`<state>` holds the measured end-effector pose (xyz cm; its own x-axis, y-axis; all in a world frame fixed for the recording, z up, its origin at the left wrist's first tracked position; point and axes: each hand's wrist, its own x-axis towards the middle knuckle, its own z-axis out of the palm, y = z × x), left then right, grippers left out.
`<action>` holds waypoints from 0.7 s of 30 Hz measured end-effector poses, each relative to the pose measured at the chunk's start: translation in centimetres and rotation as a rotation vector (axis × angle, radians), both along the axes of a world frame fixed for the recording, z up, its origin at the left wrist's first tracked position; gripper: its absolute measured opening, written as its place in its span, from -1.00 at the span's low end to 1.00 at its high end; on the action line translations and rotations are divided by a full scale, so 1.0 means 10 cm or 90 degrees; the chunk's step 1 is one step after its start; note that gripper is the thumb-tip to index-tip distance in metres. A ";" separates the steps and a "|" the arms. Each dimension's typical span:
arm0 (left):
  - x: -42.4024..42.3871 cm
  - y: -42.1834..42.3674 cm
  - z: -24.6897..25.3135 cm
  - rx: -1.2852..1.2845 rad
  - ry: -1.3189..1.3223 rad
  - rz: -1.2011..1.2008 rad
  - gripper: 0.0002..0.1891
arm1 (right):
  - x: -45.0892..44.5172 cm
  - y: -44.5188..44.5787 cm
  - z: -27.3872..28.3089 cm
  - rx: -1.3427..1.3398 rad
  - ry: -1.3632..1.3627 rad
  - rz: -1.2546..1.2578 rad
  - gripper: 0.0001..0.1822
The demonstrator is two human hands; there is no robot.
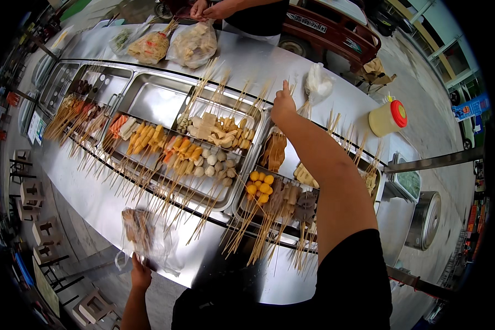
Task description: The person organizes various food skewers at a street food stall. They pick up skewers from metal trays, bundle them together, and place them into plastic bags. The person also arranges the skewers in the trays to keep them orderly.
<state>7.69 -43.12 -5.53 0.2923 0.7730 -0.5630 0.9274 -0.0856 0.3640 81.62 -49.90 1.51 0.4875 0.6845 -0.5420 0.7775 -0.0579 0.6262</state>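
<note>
My left hand (140,274), at the near left, is shut on the bottom of a clear plastic bag (165,251) with brown skewered food (136,231) in it. My right hand (284,108) reaches across the right steel tray (268,128) to its far edge, among thin skewer sticks there. Whether its fingers grip a stick is hidden. Brown flat skewered pieces (274,152) lie just below that hand. In the tray's near half are yellow balls (260,186) and grey-brown skewered slices (286,196). My right forearm covers part of this tray.
The middle tray (154,93) holds skewered balls (214,161) and rolls (148,138), sticks jutting over the near edge. Filled bags (194,45) and a knotted white bag (318,84) stand at the back, near another person's hands (214,9). A red-lidded jar (387,117) stands right.
</note>
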 end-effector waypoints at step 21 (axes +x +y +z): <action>0.02 0.16 0.22 -0.042 -0.115 -0.075 -0.01 | -3.74 -1.19 0.98 0.559 0.929 -0.547 -0.55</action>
